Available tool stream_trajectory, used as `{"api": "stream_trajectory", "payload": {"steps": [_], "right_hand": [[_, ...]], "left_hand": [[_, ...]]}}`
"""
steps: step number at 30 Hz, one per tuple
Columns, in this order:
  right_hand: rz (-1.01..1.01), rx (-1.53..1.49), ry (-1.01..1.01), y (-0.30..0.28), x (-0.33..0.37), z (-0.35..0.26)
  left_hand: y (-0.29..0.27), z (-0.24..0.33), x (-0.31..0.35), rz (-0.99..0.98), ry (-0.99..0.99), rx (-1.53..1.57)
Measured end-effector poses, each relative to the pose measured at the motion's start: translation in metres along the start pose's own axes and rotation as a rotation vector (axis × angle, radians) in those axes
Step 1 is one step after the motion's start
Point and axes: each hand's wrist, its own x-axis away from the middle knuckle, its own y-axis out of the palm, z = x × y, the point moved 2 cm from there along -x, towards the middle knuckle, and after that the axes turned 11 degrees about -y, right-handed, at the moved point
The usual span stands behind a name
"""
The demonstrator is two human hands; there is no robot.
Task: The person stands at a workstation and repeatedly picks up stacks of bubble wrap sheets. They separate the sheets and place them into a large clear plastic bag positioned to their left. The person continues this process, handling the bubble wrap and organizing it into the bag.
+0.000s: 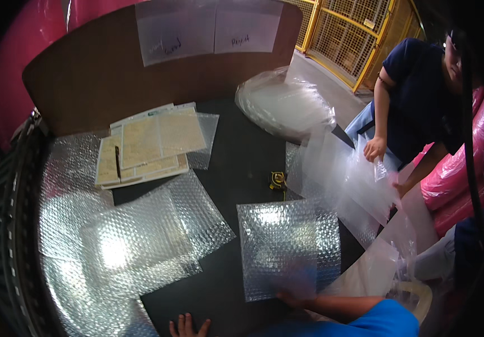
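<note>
My left hand (190,326) lies at the table's near edge, fingers spread and holding nothing. From the lower right my right hand (293,298) reaches the near edge of a clear bubble-wrap sheet or pouch (278,241). Its fingers show only as a blur through the plastic, so their grip is unclear. More bubble wrap (329,241) lies under that piece's right side. To the left, a bubble-wrap piece (141,230) overlaps others on a large silvery pile (67,241). A yellow-and-black tape measure (277,180) sits just beyond the piece at my right hand.
Printed papers (163,135) with a black pen (117,162) lie on the dark table (236,151). At right, a co-worker's hand (375,149) holds translucent plastic bags (348,174). A clear plastic bundle (281,104) stands behind, near a brown board (96,84). A dark rail (6,224) borders the left.
</note>
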Motion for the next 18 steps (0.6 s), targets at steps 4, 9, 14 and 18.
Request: {"api": "stream_trajectory", "payload": {"steps": [4,9,14,18], "right_hand": [[-0.007,-0.046,0.027,0.019,0.014,0.011],[-0.058,-0.071,0.168,0.041,0.01,0.024],[0.026,-0.147,0.305,0.008,-0.009,-0.003],[0.069,-0.339,0.152,-0.009,-0.044,0.014]], "left_hand": [[-0.004,0.005,0.005,-0.095,-0.016,0.043],[0.0,0.012,-0.003,-0.093,-0.036,-0.05],[0.006,0.008,-0.008,-0.047,-0.086,-0.07],[0.004,0.025,0.005,-0.116,-0.371,0.119]]}}
